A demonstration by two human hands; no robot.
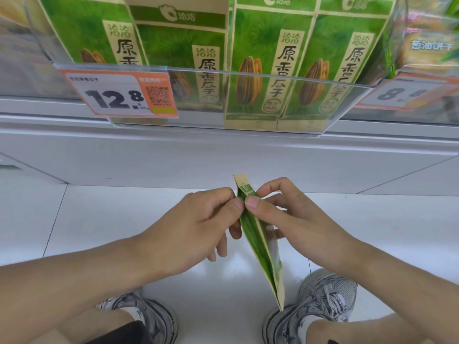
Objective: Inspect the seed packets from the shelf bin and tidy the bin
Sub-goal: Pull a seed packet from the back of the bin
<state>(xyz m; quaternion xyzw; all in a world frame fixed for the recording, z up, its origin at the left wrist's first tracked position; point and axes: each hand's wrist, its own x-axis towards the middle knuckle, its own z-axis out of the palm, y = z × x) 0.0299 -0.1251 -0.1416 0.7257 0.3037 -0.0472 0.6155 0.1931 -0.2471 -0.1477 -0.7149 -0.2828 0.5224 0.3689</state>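
Observation:
A green and tan seed packet (258, 242) hangs edge-on in front of me, its top near the shelf base and its bottom corner down by my right shoe. My left hand (198, 219) pinches its upper edge from the left. My right hand (280, 214) pinches the same spot from the right, thumb on the front. Above, a clear plastic shelf bin (248, 100) holds several upright green sunflower seed packets (263, 70). One packet at centre left sits further back than the rest.
An orange price tag (119, 95) reading 12.8 hangs on the bin's left front. A second tag (402, 93) and a biscuit pack (429, 43) are at the right. White floor tiles and my two grey shoes (320, 304) lie below.

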